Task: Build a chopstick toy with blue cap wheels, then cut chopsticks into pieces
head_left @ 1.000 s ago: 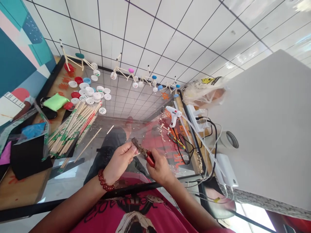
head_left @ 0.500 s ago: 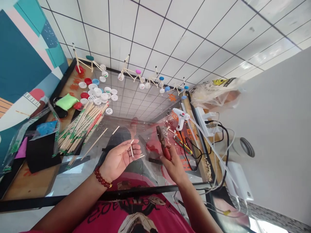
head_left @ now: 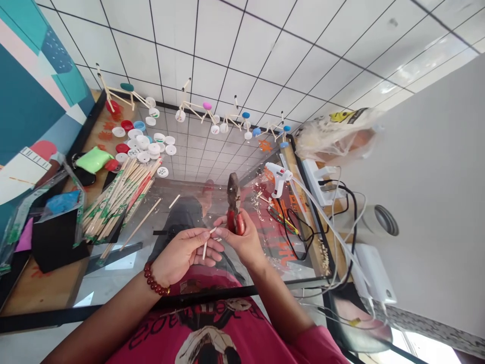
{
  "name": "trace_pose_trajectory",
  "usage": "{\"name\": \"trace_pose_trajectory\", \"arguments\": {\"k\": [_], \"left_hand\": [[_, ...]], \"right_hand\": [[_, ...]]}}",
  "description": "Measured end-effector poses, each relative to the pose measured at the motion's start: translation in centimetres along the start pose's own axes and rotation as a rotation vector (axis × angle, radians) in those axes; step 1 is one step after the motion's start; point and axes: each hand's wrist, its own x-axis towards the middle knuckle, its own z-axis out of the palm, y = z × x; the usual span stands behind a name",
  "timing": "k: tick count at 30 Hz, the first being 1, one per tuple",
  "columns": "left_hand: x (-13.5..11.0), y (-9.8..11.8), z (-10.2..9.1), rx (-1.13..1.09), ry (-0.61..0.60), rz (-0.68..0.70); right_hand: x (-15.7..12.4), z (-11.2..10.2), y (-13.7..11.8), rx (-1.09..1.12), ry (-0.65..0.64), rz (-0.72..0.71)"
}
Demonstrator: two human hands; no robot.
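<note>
Over the glass table, my left hand holds a short pale wooden stick piece that lies across its fingers. A second light bit of stick shows at the thumb and fingertip. My right hand is wrapped round red-handled pliers, jaws pointing up and away from me. The right thumb and fingers meet the left fingertips at the second stick bit; whether both hands grip it I cannot tell. Left of the hands lie a loose wooden stick and a shorter piece.
Chopsticks in green-and-white wrappers lie at the left, below many bottle caps. Stick-and-cap models line the back edge. A white glue gun, yellow cutter, wood scraps and cables lie at the right, beside a power strip.
My right hand has moved left with the pliers and now meets my left hand at the fingertips. The pliers have turned more upright. The view has shifted slightly.
</note>
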Motion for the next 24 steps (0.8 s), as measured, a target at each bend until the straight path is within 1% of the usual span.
{"name": "trace_pose_trajectory", "arguments": {"k": [3, 5, 6, 8, 10, 11, 13, 16, 20, 24], "left_hand": [[-0.1, -0.3, 0.4, -0.039, -0.018, -0.01], [-0.2, -0.2, 0.4, -0.105, -0.018, -0.018], [-0.3, -0.1, 0.3, -0.139, -0.011, -0.017], [-0.3, 0.2, 0.0, -0.184, 0.014, -0.008], [-0.3, 0.4, -0.2, -0.182, 0.044, 0.004], [-0.2, 0.4, -0.2, -0.168, 0.061, 0.008], [0.0, 0.3, 0.0, -0.127, 0.099, 0.005], [0.3, 0.1, 0.2, -0.067, 0.126, -0.005], [0.4, -0.1, -0.1, -0.027, 0.104, -0.004], [0.5, 0.0, -0.4, -0.084, 0.18, 0.07]], "right_hand": [[0.0, 0.2, 0.1, -0.035, 0.004, -0.02], [0.1, -0.2, 0.0, -0.036, 0.03, -0.035], [0.1, -0.6, -0.1, -0.027, 0.016, -0.034], [0.3, -1.3, -0.5, -0.022, -0.077, -0.015], [0.4, -2.0, -0.9, -0.065, -0.186, 0.016], [0.4, -2.1, -1.0, -0.098, -0.218, 0.026], [0.3, -2.0, -0.9, -0.156, -0.24, 0.026], [0.1, -1.4, -0.3, -0.255, -0.231, -0.019], [0.0, -1.1, 0.5, -0.43, -0.139, -0.147], [-0.6, -1.7, 1.0, -0.34, -0.09, -0.162]]}}
